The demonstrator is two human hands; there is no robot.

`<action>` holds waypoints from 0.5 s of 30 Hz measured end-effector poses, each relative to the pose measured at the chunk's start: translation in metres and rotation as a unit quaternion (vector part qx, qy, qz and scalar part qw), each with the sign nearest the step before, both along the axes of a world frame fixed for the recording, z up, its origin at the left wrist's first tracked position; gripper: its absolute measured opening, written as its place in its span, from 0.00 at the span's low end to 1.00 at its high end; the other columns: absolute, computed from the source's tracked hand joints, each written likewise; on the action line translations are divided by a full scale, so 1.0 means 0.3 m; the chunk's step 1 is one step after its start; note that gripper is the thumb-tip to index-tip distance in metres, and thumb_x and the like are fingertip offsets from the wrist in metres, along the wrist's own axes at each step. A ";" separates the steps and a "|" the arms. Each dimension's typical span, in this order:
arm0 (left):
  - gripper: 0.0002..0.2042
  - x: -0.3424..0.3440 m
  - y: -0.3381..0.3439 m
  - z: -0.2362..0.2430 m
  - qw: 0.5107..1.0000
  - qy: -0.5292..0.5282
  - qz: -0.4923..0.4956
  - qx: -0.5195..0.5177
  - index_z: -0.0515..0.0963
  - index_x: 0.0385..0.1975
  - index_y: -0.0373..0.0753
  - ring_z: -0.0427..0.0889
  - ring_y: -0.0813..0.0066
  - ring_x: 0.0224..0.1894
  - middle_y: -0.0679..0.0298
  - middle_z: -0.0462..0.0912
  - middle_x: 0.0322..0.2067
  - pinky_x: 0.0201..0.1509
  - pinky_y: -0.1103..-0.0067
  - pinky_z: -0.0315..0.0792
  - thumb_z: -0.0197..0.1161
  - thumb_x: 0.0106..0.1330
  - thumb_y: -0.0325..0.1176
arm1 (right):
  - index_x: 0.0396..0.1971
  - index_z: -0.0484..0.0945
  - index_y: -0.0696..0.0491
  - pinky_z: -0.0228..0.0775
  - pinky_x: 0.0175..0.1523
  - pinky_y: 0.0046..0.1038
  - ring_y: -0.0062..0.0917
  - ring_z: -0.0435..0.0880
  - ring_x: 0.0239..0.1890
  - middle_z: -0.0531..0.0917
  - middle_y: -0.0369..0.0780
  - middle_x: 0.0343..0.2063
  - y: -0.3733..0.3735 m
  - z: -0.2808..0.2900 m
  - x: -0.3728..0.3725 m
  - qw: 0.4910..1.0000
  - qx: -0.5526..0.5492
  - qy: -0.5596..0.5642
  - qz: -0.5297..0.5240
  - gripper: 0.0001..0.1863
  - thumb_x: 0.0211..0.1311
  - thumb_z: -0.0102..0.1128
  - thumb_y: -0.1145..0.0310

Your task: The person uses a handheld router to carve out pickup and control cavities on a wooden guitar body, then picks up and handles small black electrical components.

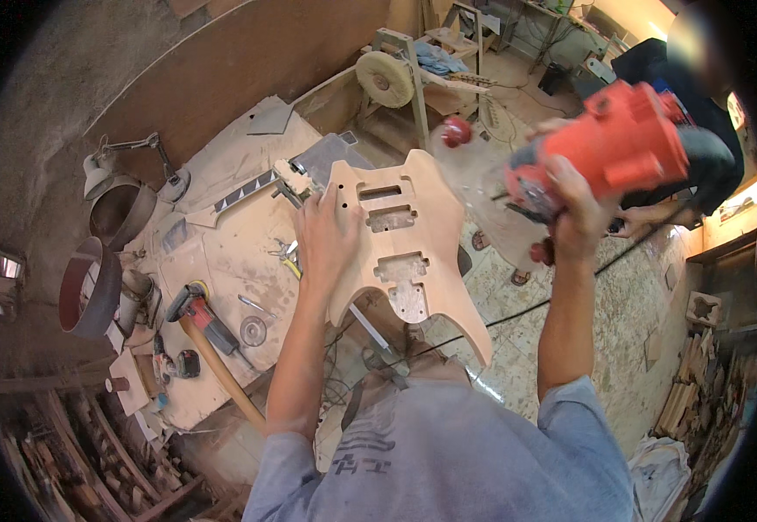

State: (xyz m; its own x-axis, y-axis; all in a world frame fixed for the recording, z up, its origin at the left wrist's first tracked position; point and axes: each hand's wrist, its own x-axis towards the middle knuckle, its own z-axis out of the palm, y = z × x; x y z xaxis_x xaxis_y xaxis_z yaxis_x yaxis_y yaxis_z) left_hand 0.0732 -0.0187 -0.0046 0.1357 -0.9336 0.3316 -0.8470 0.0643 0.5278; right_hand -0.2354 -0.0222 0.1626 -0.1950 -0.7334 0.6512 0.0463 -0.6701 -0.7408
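Blurred power tool, partly hidden guitar body

The orange router (630, 148) is motion-blurred; its clear base smears. The left hand (326, 239) covers the guitar body's (404, 244) edge over the bench (222, 261) corner.

Surface: dusty workbench (222, 261), left of centre.
On it: guitar body (404, 252), angle grinder (204, 317), desk lamp (109, 165), grey sheet (330, 157).

Unfinished wood guitar body (404, 252) flat on bench, red router (630, 148) raised
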 end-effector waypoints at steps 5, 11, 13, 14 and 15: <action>0.28 0.081 -0.087 -0.033 0.974 0.212 -0.081 -0.020 0.78 0.68 0.40 0.76 0.48 0.71 0.47 0.81 0.65 0.84 0.47 0.44 0.36 0.86 0.49 | 0.55 0.77 0.60 0.82 0.52 0.31 0.26 0.89 0.44 0.88 0.42 0.43 -0.024 0.012 0.191 0.996 0.065 0.051 0.043 0.30 0.54 0.76 0.66; 0.34 0.098 -0.092 -0.055 0.931 0.321 -0.162 -0.054 0.70 0.75 0.42 0.72 0.48 0.75 0.51 0.77 0.70 0.83 0.45 0.42 0.40 0.82 0.61 | 0.57 0.78 0.57 0.83 0.49 0.29 0.23 0.89 0.43 0.88 0.37 0.41 -0.103 -0.157 0.337 0.991 0.058 0.083 0.090 0.33 0.51 0.81 0.66; 0.36 0.102 -0.087 -0.045 0.957 0.232 -0.171 -0.039 0.68 0.77 0.44 0.71 0.48 0.75 0.50 0.77 0.71 0.83 0.45 0.42 0.48 0.78 0.64 | 0.58 0.78 0.57 0.83 0.50 0.29 0.23 0.88 0.43 0.87 0.37 0.41 -0.121 -0.199 0.353 0.987 0.075 0.118 0.085 0.34 0.50 0.82 0.66; 0.38 0.107 -0.081 -0.035 0.967 0.187 -0.173 -0.031 0.67 0.77 0.44 0.70 0.48 0.76 0.49 0.76 0.71 0.83 0.44 0.42 0.51 0.76 0.65 | 0.60 0.77 0.56 0.82 0.51 0.28 0.22 0.88 0.43 0.87 0.36 0.42 -0.125 -0.204 0.362 0.986 0.062 0.122 0.094 0.36 0.50 0.82 0.65; 0.39 0.108 -0.076 -0.029 0.972 0.154 -0.172 -0.028 0.67 0.78 0.45 0.70 0.48 0.76 0.49 0.76 0.71 0.83 0.44 0.42 0.54 0.75 0.65 | 0.60 0.77 0.56 0.82 0.51 0.29 0.22 0.88 0.43 0.87 0.36 0.42 -0.127 -0.212 0.372 0.987 0.064 0.111 0.100 0.36 0.50 0.82 0.65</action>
